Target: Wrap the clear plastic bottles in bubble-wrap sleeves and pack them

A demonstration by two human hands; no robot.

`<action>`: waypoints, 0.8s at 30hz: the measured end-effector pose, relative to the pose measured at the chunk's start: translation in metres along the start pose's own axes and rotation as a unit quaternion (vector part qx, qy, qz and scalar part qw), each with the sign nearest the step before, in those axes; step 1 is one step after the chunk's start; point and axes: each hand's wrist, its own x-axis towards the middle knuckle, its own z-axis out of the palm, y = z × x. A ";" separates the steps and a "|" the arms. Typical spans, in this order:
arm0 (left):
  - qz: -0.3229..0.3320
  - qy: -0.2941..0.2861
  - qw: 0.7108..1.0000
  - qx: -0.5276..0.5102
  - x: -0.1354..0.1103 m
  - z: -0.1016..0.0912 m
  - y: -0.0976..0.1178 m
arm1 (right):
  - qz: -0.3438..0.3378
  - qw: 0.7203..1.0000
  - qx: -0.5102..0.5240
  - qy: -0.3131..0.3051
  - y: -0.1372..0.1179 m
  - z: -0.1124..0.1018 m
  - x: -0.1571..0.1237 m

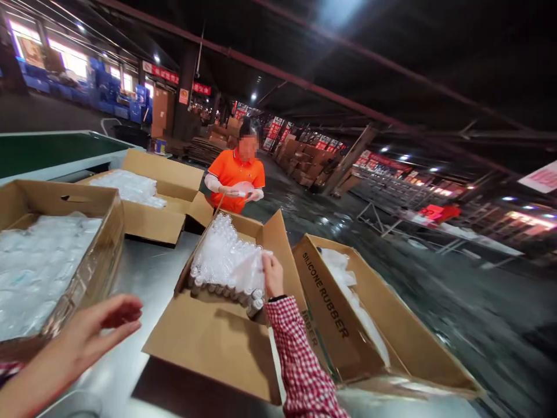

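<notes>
Hovering nearest the lens, the left hand [98, 328] is spreading loose, open fingers above the metal table [148, 273], holding nothing. Farther in, the right hand [272, 274] is pinching the clear plastic liner [248, 268] over small bottles [217, 255] filling the open carton [217, 342], beside a box [331, 302] marked SILICONE RUBBER.

I'm looking into a dim warehouse: dark ceiling beams [348, 101] overhead with small spot lights, bright windows [65, 58] far left above blue crates [104, 93], stacked cartons [304, 162] at the back, a wet-looking grey floor [456, 302] on the right.
</notes>
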 end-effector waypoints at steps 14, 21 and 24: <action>0.028 -0.179 0.956 -0.228 0.006 0.098 0.040 | 0.052 0.865 0.329 -0.376 -0.064 -0.012 -0.117; -0.151 -0.103 0.890 -0.418 0.010 0.081 -0.006 | 0.151 0.776 0.424 -0.442 -0.048 -0.005 -0.126; -0.086 0.089 0.969 -0.215 0.013 0.078 -0.012 | 0.133 0.820 0.378 -0.410 -0.049 0.006 -0.138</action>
